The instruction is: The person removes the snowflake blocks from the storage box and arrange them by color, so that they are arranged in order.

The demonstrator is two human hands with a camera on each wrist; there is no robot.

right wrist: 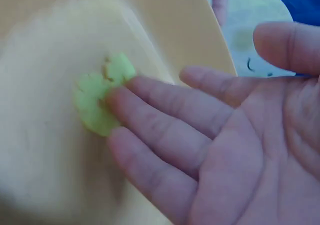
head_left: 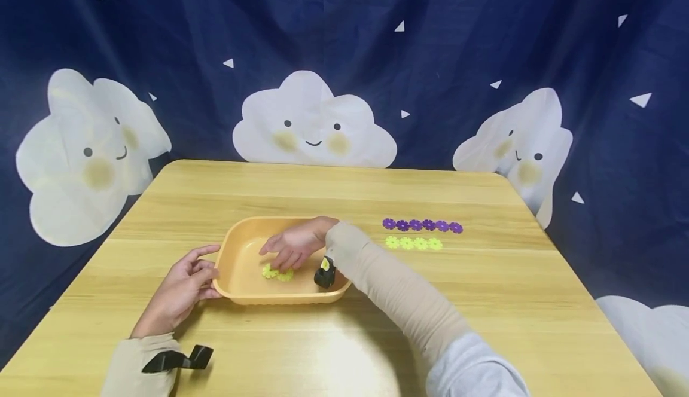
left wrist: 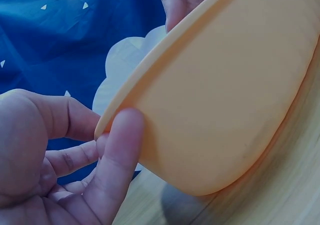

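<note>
My left hand (head_left: 183, 286) grips the left end of a pale orange plastic basin (head_left: 280, 299), thumb against the outer wall and a finger at the rim (left wrist: 150, 60). Inside the basin, my right hand (head_left: 296, 244) reaches down with its fingers extended. In the right wrist view, the fingertips (right wrist: 122, 97) are at two yellow-green flower-shaped pieces (right wrist: 92, 105), which appear to overlap. Nothing is pinched between the right thumb and fingers. The same flower pieces (head_left: 284, 275) show on the basin floor in the head view.
Right of the basin, a row of several purple flower pieces (head_left: 415, 225) lies behind a row of several yellow-green ones (head_left: 421, 243). The wooden table (head_left: 258, 349) ends at a blue curtain (head_left: 350, 38) with white clouds. Black straps (head_left: 177, 359) are on the wrists.
</note>
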